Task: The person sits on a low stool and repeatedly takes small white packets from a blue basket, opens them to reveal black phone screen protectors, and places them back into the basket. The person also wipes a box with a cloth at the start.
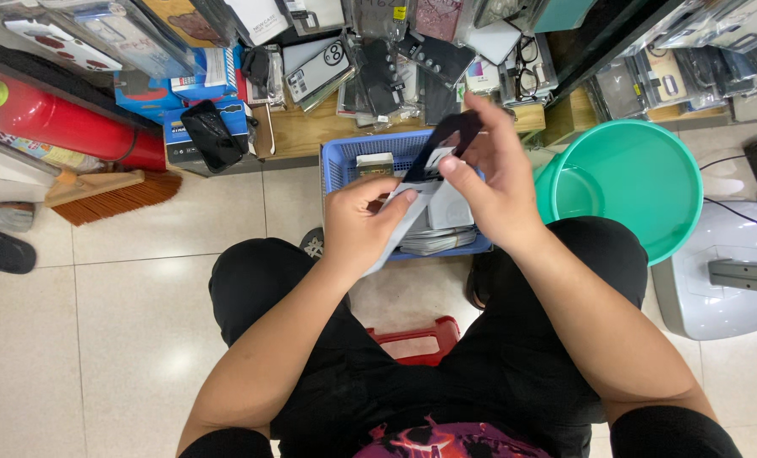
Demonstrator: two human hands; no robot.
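Observation:
My left hand (363, 222) grips a flat grey-white package sleeve (414, 212) that runs diagonally from lower left to upper right. My right hand (490, 174) pinches a dark phone case (450, 136) at the sleeve's upper end, with its top sticking out above my fingers. Both hands are held over a blue plastic basket (338, 161) on the floor, which holds several flat packaged items. I am seated on a low red stool (421, 339), knees apart.
A teal plastic bucket (641, 182) stands right of the basket, with a white fan base (726, 271) beyond it. A red fire extinguisher (65, 123) and a broom (116, 193) lie at left. Shelves of packaged phone cases (378, 68) line the back.

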